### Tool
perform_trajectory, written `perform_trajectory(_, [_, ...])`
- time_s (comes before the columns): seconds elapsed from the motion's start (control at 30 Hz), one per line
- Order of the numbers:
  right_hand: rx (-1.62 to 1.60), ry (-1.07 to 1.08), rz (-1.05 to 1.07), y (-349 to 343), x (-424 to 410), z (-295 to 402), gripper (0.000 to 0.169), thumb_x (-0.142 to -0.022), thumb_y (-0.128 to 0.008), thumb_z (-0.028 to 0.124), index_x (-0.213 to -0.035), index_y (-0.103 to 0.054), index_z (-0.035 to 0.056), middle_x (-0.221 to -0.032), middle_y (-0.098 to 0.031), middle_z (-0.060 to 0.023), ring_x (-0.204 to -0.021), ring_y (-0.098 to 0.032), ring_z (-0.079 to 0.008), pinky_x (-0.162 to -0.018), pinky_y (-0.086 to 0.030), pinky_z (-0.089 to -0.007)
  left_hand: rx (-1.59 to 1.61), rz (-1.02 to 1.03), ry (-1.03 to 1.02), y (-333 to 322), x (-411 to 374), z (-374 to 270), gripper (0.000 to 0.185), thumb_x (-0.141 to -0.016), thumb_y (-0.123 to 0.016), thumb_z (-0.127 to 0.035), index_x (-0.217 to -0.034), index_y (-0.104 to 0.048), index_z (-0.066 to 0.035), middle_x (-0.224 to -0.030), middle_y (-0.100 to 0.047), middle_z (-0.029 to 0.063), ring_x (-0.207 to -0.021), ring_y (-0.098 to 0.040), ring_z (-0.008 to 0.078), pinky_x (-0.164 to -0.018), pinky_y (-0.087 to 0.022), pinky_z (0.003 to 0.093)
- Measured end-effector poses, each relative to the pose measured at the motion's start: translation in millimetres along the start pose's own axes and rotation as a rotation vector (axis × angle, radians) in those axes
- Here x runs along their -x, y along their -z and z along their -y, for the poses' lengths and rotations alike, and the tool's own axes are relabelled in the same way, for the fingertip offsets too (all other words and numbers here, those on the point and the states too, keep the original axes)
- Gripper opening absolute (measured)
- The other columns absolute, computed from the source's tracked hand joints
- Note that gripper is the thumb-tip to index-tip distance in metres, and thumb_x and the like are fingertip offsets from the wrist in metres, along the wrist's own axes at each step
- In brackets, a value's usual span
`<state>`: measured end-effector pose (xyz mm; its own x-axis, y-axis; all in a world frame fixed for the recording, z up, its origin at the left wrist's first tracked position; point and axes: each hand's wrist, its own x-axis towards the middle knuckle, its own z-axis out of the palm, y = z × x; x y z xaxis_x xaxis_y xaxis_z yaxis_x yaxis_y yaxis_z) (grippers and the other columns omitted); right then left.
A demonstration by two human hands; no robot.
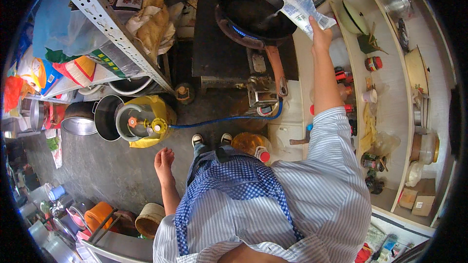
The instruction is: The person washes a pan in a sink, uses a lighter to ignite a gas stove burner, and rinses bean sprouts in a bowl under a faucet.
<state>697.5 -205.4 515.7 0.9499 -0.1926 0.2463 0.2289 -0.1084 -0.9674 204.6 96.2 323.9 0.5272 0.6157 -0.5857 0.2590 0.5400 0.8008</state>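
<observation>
My right hand (321, 36) grips a white printed plastic packet (302, 11), tilted over the right side of a black frying pan (252, 5). A thin pale stream runs from the packet's corner into the pan. The pan sits on a gas burner with a blue flame (244, 33) showing under its near edge, and its brown handle (275, 66) points towards me. Down at my left side, my left hand (164, 157) hangs with its fingers curled and seems to hold nothing. The gas cylinder (157, 107) stands on the floor beyond it.
A blue gas hose (226, 118) runs from the cylinder to the stove. Large oil bottles (252, 143) stand near my feet. Shelves (393, 91) with jars and bowls line the right; a metal rack (109, 25) with bags is at left. Pots (109, 117) and buckets (98, 214) stand on the left.
</observation>
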Motion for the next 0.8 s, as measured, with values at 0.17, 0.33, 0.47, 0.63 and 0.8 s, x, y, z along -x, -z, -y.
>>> perform_trajectory(0.17, [-0.023, 0.049, 0.006, 0.4, -3.4, -4.4, 0.032, -0.074, -0.072, 0.013, -0.099, -0.061, -0.0024, -0.095, -0.064, -0.0074, -0.080, -0.061, -0.0135, -0.070, -0.046, -0.0265, 0.001, -0.002, 0.027, -3.6, 1.5, -0.7, 0.026, -0.092, -0.050, -0.024, -0.107, -0.055, -0.004, -0.096, -0.062, 0.0066, -0.085, -0.059, 0.0138, -0.077, -0.047, 0.0260])
perform_trajectory(0.33, [-0.047, 0.036, -0.029, 3.9, -4.1, -8.8, 0.033, -0.073, -0.072, 0.013, -0.099, -0.061, -0.0027, -0.094, -0.064, -0.0074, -0.079, -0.060, -0.0139, -0.069, -0.046, -0.0260, 0.007, 0.003, 0.023, -1.3, -1.1, 1.2, 0.026, -0.091, -0.050, -0.024, -0.107, -0.055, -0.004, -0.095, -0.062, 0.0067, -0.085, -0.059, 0.0138, -0.077, -0.047, 0.0257])
perform_trajectory(0.47, [0.064, 0.041, 0.017, 9.7, -1.0, -11.2, 0.035, -0.074, -0.072, 0.012, -0.102, -0.059, -0.0016, -0.096, -0.063, -0.0069, -0.084, -0.059, -0.0134, -0.074, -0.045, -0.0265, -0.011, 0.011, 0.013, 5.6, -4.2, 6.9, 0.027, -0.091, -0.050, -0.024, -0.107, -0.055, -0.003, -0.095, -0.062, 0.0068, -0.084, -0.059, 0.0141, -0.076, -0.047, 0.0258])
perform_trajectory(0.63, [-0.026, 0.027, -0.039, 2.7, -3.7, -16.5, 0.038, -0.075, -0.071, 0.011, -0.107, -0.056, -0.0025, -0.101, -0.062, -0.0079, -0.087, -0.059, -0.0144, -0.074, -0.046, -0.0271, -0.005, 0.027, 0.006, 4.9, -5.0, 6.0, 0.027, -0.091, -0.051, -0.025, -0.107, -0.055, -0.003, -0.095, -0.062, 0.0067, -0.084, -0.059, 0.0145, -0.076, -0.047, 0.0259])
perform_trajectory(0.8, [-0.611, -0.089, -0.118, -8.4, -6.1, -32.7, 0.036, -0.084, -0.060, 0.010, -0.116, -0.050, -0.0024, -0.111, -0.058, -0.0113, -0.095, -0.059, -0.0194, -0.077, -0.048, -0.0337, 0.000, 0.027, 0.001, 4.1, -5.0, 5.6, 0.028, -0.091, -0.051, -0.025, -0.107, -0.055, -0.003, -0.095, -0.062, 0.0070, -0.084, -0.059, 0.0143, -0.076, -0.046, 0.0257])
